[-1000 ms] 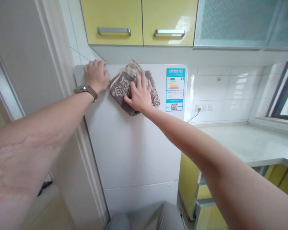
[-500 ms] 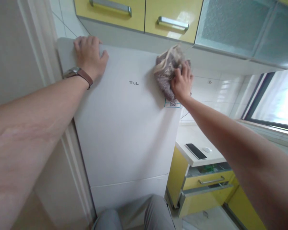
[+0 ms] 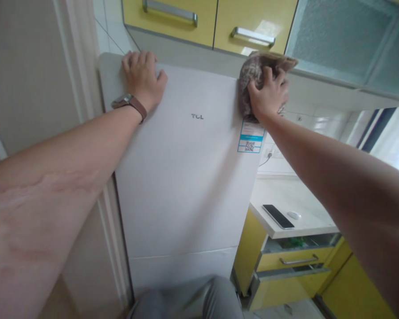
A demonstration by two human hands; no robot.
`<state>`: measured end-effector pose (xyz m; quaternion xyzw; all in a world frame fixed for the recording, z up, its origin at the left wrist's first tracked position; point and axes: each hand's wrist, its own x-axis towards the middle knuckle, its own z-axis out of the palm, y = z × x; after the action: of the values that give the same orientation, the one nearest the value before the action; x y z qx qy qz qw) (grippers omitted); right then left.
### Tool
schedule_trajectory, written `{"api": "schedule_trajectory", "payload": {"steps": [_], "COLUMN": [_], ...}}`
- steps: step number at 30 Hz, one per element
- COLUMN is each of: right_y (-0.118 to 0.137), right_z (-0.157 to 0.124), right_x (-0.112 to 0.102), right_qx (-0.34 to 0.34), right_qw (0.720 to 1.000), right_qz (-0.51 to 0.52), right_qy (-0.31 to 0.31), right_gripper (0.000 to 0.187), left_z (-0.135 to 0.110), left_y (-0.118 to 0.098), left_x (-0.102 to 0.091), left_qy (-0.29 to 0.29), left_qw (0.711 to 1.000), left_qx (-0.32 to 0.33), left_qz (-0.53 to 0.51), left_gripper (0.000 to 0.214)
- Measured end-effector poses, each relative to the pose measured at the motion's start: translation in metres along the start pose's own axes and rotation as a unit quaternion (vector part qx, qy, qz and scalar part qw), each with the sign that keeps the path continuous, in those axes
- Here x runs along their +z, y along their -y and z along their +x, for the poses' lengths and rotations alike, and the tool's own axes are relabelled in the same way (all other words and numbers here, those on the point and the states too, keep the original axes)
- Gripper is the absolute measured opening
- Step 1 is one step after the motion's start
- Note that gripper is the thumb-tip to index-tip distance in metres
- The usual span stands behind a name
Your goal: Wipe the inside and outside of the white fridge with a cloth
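A white refrigerator point(image 3: 179, 186) with TCL lettering stands in front of me. My left hand point(image 3: 143, 79), below a brown watch strap, grips its top edge at the left. The fingers curl over the edge and the thumb lies on the front face. At the top right corner, my right hand point(image 3: 269, 93) is closed on a brown, fluffy cleaning cloth point(image 3: 248, 95), pressed against the refrigerator's edge. Part of the cloth juts out to the right, beneath the cabinets. Just below it is a blue-and-white label point(image 3: 250, 137) with a QR code.
Yellow wall cabinets point(image 3: 173, 29) hang close above the refrigerator, with frosted glass doors point(image 3: 335, 40) to the right. A black phone point(image 3: 278, 216) and a white oval object point(image 3: 294, 215) lie on the counter point(image 3: 306, 195). Below, a yellow drawer point(image 3: 286, 288) stands partly pulled out.
My right hand and the cloth have moved right and slightly up to the refrigerator's corner, uncovering more of the label. The left hand keeps its place; the view has shifted.
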<state>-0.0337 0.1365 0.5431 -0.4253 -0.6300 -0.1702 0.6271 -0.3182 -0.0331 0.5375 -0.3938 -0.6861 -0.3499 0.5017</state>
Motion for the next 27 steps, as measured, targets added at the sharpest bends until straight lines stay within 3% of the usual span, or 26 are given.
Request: {"api": "schedule_trajectory", "payload": {"steps": [3,11,17,21,27], "right_y": [0.003,-0.008,-0.019,-0.037,-0.061], "right_z": [0.016,0.021,0.003,-0.017,-0.061], "right_x": [-0.003,0.004,0.011,0.021,0.021], "right_qx": [-0.053,-0.065,-0.062,-0.050,-0.066], "right_qw": [0.998,0.998,0.998,0.996,0.993], "right_qz": [0.012,0.019,0.024,0.071,0.101], "right_qy": [0.024,0.019,-0.013,-0.035,-0.012], "right_gripper": [0.044,0.045,0.039,0.048,0.041], "left_z": [0.002,0.006,0.007,0.009,0.014], "left_y": [-0.003,-0.003,-0.002,-0.001,-0.002], "left_x": [-0.006,-0.014,-0.012,-0.010,-0.006], "left_qy": [0.026,0.075,0.068,0.059,0.059], "left_qw": [0.999,0.997,0.997,0.998,0.997], "left_qx": [-0.019,-0.020,-0.020,-0.015,-0.032], "left_qz": [0.018,0.031,0.013,-0.008,0.032], "left_gripper": [0.039,0.038,0.039,0.039,0.037]}}
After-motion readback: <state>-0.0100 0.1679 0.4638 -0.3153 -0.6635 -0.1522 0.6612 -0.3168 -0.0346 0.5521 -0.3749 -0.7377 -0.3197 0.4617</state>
